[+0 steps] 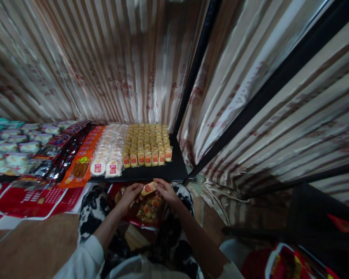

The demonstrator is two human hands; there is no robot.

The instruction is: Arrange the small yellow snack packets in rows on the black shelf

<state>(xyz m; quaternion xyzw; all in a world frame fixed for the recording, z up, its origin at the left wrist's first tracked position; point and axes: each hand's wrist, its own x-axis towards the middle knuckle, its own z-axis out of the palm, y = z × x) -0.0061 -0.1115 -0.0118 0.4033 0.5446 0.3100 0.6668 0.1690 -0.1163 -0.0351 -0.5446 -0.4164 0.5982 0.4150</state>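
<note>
Between my two hands is a small wrapped snack [149, 188] with a yellowish wrapper and a red label. My left hand [133, 193] pinches its left end, and my right hand [163, 190] grips the right end. Just below them, a red bag [147, 223] lies open on my lap with several similar yellow packets [148, 211] inside. In front of my hands, rows of yellow packets [148, 151] stand tightly lined up on the black shelf [145, 173].
Left of the yellow rows lie white round packets [106, 155], an orange bag [80, 170], dark bags [54, 155] and white-wrapped packs [17, 149]. Black poles [250, 104] and striped curtains [119, 62] rise behind. Red packaging [287, 263] is at lower right.
</note>
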